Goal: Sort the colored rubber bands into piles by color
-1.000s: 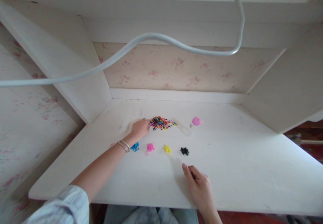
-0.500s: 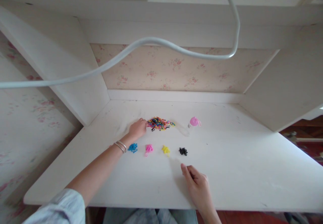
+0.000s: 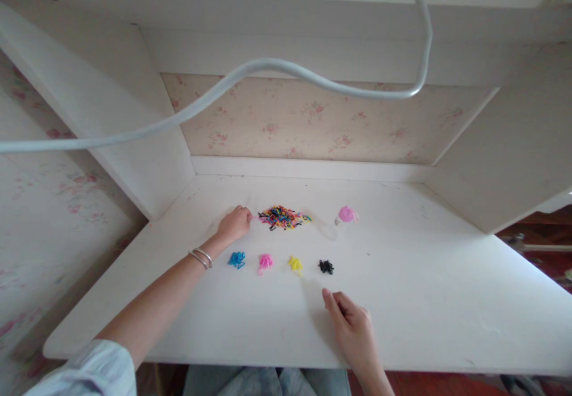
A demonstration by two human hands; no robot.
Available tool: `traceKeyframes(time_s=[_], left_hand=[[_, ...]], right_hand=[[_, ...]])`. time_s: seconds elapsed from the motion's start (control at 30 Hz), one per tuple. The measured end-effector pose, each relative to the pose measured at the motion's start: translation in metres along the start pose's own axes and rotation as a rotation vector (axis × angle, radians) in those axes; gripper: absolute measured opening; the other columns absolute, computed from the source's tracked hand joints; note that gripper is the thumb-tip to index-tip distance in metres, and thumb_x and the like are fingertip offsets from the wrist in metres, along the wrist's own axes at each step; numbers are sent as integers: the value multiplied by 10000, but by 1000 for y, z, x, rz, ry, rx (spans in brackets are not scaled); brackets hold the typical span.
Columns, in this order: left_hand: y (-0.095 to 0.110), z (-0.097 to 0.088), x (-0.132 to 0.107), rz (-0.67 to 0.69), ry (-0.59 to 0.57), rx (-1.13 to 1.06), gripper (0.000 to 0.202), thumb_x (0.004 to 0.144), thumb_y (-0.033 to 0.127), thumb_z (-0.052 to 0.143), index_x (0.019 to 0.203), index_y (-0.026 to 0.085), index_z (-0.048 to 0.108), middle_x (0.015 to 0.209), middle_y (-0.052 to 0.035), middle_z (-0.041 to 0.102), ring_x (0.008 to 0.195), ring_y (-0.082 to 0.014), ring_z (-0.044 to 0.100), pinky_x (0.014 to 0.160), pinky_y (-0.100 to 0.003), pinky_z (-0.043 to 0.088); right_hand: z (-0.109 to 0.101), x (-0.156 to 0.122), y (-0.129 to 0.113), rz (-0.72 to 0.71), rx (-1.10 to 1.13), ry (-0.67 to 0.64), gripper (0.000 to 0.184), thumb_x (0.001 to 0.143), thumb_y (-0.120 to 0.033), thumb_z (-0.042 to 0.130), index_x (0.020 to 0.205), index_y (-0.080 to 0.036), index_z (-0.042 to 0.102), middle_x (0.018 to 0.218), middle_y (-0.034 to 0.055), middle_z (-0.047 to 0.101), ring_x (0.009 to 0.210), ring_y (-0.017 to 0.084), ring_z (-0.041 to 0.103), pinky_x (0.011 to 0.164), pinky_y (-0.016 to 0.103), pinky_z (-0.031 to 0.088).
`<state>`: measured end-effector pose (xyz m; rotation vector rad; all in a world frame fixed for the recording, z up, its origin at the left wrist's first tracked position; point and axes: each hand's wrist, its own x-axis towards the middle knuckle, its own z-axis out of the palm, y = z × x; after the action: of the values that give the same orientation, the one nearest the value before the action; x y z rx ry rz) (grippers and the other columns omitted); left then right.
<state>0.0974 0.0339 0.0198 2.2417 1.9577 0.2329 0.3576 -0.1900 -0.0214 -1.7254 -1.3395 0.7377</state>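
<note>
A mixed pile of small coloured rubber bands (image 3: 281,218) lies toward the back of the white desk. Just left of it, my left hand (image 3: 235,223) pinches a pink rubber band (image 3: 255,217) that sticks out from the fingertips. Nearer to me is a row of small heaps: blue bands (image 3: 236,259), pink bands (image 3: 265,262), yellow bands (image 3: 295,264) and black bands (image 3: 326,267). Below the black heap my right hand (image 3: 355,327) is closed, thumb against the curled fingers; whatever it may hold is hidden.
A clear container with a pink lid (image 3: 346,214) lies right of the pile. A thick white cable (image 3: 277,65) crosses the view above the desk (image 3: 424,301). White side panels and a shelf enclose the desk's back.
My left hand has drawn back leftward from the mixed pile, with the pink rubber band between its fingertips. The right hand holds nearly the same pose and place.
</note>
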Motion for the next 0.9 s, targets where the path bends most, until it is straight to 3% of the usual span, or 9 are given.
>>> traceKeyframes(time_s=[0.27, 0.47, 0.57, 0.67, 0.9], left_hand=[[6, -11, -17, 31, 38, 2, 231, 896, 242, 413, 919, 186, 637, 1044, -63, 621, 935, -176, 623, 807, -260, 444], [32, -22, -82, 118, 151, -7, 243, 932, 299, 375, 936, 210, 601, 1002, -23, 632, 874, -141, 626, 741, -222, 425], [41, -14, -118, 112, 213, -28, 222, 925, 292, 387, 908, 217, 596, 959, -12, 639, 805, -136, 632, 664, -219, 416], [47, 2, -138, 74, 225, -46, 234, 926, 288, 381, 885, 224, 602, 912, -10, 645, 754, -138, 631, 635, -225, 410], [53, 23, -141, 51, 202, -47, 234, 895, 217, 410, 843, 243, 636, 853, -3, 666, 726, -146, 646, 605, -228, 420]], right_hand=[[0, 0, 2, 11, -19, 4, 457, 863, -550, 445, 591, -183, 461, 550, -61, 274, 532, 91, 300, 502, 202, 248], [2, -1, 0, 13, -26, 6, 468, 856, -554, 453, 567, -189, 411, 538, -65, 253, 515, 85, 289, 489, 195, 244], [3, 0, 0, 0, -46, 0, 463, 859, -550, 449, 570, -190, 413, 535, -64, 266, 514, 85, 295, 491, 191, 253], [5, 1, 1, -9, -63, -6, 466, 856, -552, 442, 564, -193, 397, 541, -61, 258, 515, 87, 288, 484, 186, 260], [17, 1, 11, 12, -54, 101, 503, 793, -631, 454, 541, -197, 423, 532, -58, 239, 499, 94, 278, 468, 187, 276]])
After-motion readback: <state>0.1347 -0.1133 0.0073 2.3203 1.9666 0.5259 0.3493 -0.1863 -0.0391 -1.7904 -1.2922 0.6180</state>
